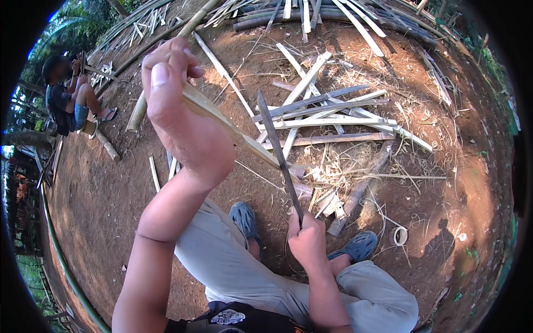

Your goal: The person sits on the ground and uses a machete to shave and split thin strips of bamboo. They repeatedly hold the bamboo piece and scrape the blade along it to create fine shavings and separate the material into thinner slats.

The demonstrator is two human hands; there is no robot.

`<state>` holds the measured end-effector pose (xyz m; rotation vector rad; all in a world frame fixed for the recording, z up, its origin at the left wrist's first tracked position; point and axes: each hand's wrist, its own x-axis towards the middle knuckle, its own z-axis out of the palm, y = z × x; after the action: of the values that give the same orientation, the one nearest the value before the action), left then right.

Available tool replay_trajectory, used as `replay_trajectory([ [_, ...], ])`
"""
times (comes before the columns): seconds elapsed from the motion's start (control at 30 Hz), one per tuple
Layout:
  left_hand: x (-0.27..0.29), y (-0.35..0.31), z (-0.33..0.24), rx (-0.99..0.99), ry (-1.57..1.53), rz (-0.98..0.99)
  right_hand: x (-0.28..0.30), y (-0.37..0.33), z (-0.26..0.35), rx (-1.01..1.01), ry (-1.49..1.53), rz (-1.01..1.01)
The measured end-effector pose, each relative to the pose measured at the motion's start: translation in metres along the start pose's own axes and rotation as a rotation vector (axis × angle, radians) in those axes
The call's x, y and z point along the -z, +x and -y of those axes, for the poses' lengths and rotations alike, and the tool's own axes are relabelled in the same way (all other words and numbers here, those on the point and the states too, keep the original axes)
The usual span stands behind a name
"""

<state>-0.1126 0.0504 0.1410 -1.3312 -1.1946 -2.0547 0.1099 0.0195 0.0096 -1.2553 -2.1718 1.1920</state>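
My left hand is raised toward the upper left, its fingers curled round one end of a pale split bamboo strip. The strip slants down and to the right from the hand. Low near the centre, my right hand is closed on the handle of a long dark-bladed knife, which points up and away. The blade crosses the strip near its lower end; whether the edge bites into it, I cannot tell. Part of the strip is hidden behind my left wrist.
Ahead lies a crossed pile of split bamboo, with curly shavings around it. A cut bamboo ring lies by my right shoe. Another person sits at the far left. Dark bamboo poles lie at the back.
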Motion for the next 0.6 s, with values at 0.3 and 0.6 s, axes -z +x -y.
replay_trajectory([
  [0.3,0.000,0.001,-0.005,0.066,-0.009,-0.035,-0.011,-0.018,-0.013,0.306,0.143,-0.169],
  [0.6,0.005,0.003,-0.004,0.080,-0.100,0.011,-0.020,-0.015,-0.030,0.274,0.161,-0.190],
])
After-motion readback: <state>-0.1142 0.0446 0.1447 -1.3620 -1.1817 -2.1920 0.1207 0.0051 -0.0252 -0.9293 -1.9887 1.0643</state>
